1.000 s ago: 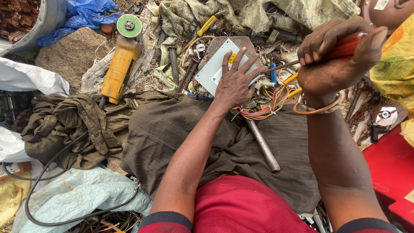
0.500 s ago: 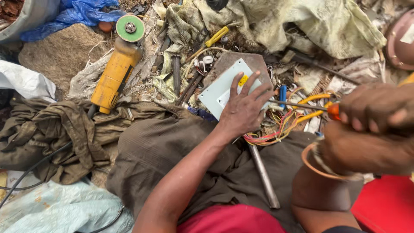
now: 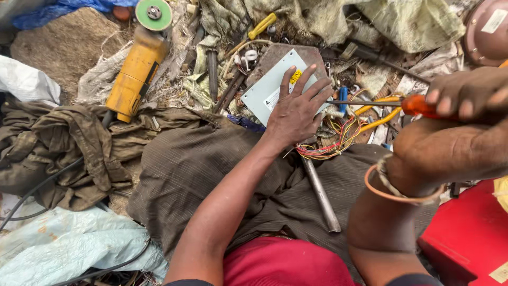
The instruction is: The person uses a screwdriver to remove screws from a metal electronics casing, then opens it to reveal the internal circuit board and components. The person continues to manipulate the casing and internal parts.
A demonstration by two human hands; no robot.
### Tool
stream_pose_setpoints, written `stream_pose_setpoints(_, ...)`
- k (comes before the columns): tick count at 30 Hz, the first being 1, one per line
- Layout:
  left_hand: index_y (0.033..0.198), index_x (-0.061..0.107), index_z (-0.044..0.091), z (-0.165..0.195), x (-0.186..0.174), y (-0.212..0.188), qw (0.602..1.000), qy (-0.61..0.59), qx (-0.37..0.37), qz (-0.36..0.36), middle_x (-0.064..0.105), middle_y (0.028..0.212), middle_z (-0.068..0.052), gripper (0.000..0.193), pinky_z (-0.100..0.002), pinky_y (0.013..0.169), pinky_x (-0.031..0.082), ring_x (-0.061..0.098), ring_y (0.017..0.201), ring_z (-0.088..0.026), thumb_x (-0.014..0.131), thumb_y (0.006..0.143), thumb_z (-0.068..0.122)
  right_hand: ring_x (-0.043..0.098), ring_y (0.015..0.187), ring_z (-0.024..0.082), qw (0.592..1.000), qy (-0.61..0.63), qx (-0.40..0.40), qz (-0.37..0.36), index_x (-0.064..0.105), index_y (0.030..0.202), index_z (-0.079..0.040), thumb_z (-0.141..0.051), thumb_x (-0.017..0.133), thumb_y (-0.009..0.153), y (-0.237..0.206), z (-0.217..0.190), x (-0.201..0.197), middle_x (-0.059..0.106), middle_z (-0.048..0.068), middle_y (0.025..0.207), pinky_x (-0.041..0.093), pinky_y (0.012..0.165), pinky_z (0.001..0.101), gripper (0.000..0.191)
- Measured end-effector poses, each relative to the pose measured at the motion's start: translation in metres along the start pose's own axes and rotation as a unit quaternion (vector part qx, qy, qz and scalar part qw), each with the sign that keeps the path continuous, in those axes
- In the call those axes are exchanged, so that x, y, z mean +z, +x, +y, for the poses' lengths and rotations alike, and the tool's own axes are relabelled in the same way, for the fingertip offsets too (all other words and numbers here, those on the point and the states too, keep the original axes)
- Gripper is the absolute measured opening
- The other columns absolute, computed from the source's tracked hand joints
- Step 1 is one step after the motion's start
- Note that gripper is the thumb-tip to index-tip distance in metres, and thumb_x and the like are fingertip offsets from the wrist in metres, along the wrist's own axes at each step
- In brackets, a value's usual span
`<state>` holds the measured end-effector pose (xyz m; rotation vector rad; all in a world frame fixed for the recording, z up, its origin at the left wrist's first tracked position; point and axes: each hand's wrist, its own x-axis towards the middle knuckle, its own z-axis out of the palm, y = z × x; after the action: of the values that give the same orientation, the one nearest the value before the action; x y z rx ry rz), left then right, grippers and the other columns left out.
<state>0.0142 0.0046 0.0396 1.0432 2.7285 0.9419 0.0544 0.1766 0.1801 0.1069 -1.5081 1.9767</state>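
Grey metal box (image 3: pixel 275 85) lies on the littered ground under the left hand (image 3: pixel 297 111) — fingers spread flat, pinning it, gripping nothing. The right hand (image 3: pixel 465 100) is closed round an orange-handled screwdriver (image 3: pixel 370 103) — shaft near horizontal, tip pointing left beside the left hand's fingers, at the box's right edge above the coloured wires (image 3: pixel 330 143).

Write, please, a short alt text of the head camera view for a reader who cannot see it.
A person's left hand presses flat on a grey metal box with coloured wires, while the right hand grips an orange-handled screwdriver pointed at it. A yellow angle grinder, rags and scrap lie around.
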Motion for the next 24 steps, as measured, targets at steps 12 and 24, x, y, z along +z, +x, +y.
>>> stream_pose_setpoints(12, 0.128, 0.067, 0.025, 0.002, -0.01, 0.007, 0.999, -0.042, -0.001, 0.011, 0.053, 0.151, -0.002, 0.049, -0.061, 0.128, 0.004, 0.024, 0.155, -0.028, 0.079, 0.08, 0.025, 0.055, 0.069, 0.015, 0.982, -0.002, 0.067, -0.175, 0.058, 0.09, -0.01, -0.04, 0.048, 0.109, 0.045, -0.015, 0.0, 0.059, 0.005, 0.08, 0.046, 0.065, 0.0328, 0.038)
stream_pose_setpoints(24, 0.131, 0.065, 0.023, 0.0, -0.004, 0.007, 0.999, -0.039, 0.003, -0.004, 0.055, 0.146, -0.001, 0.055, -0.06, 0.126, 0.004, 0.024, 0.154, -0.029, 0.077, 0.076, 0.021, 0.064, 0.087, 0.018, 0.935, 0.066, 0.112, -0.331, 0.06, 0.095, -0.008, -0.04, 0.049, 0.109, 0.083, -0.017, -0.01, 0.066, 0.009, 0.099, 0.052, 0.079, 0.0343, 0.037)
